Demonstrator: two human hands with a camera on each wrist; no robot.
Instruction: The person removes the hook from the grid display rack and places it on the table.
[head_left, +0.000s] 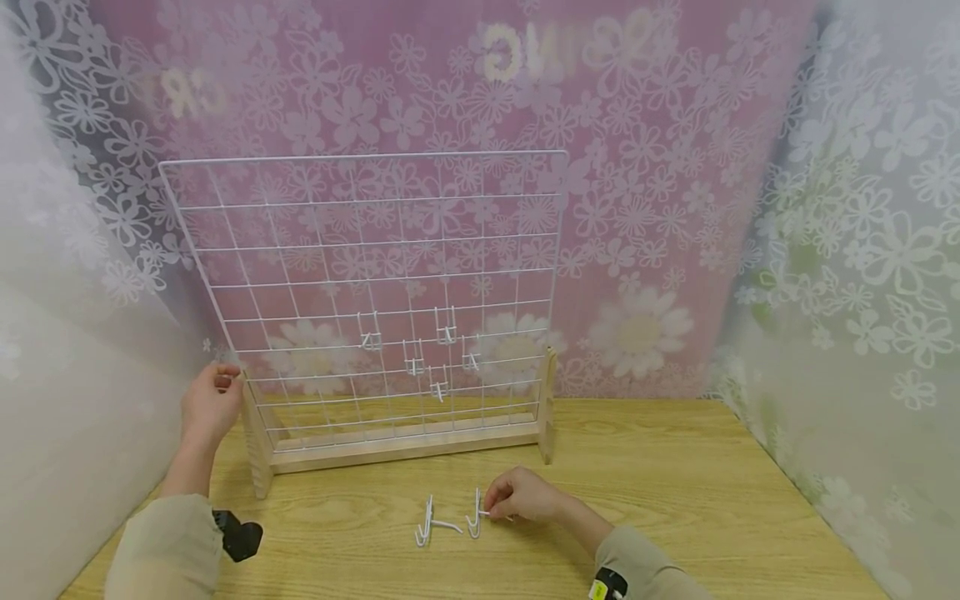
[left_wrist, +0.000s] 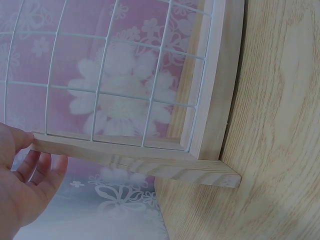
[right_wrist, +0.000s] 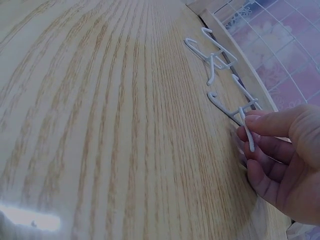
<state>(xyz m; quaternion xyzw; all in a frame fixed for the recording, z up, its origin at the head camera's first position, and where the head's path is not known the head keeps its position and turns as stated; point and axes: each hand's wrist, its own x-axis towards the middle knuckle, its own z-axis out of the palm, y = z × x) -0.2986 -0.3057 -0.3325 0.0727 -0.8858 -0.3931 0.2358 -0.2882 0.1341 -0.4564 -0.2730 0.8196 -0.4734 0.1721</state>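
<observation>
My right hand (head_left: 525, 496) pinches a white wire hook (right_wrist: 251, 143) by its prong, thumb against fingertips, low over the front of the table. A second white wire hook (head_left: 428, 521) lies on the wood just left of it. Behind them stands a white wire grid panel (head_left: 327, 247) in a wooden stand (head_left: 408, 450). My left hand (head_left: 212, 402) grips the stand's left upright (left_wrist: 112, 161) near its upper end, with the thumb on one side and the fingers on the other. Several white hooks (head_left: 415, 367) hang on the lower middle of the grid.
The wood-grain table (head_left: 637, 492) extends right of the stand. A pink floral curtain (head_left: 637, 208) hangs behind the grid, and pale flowered sheets (head_left: 862, 250) enclose the sides. The stand's right upright (head_left: 548, 404) rises beyond the right hand.
</observation>
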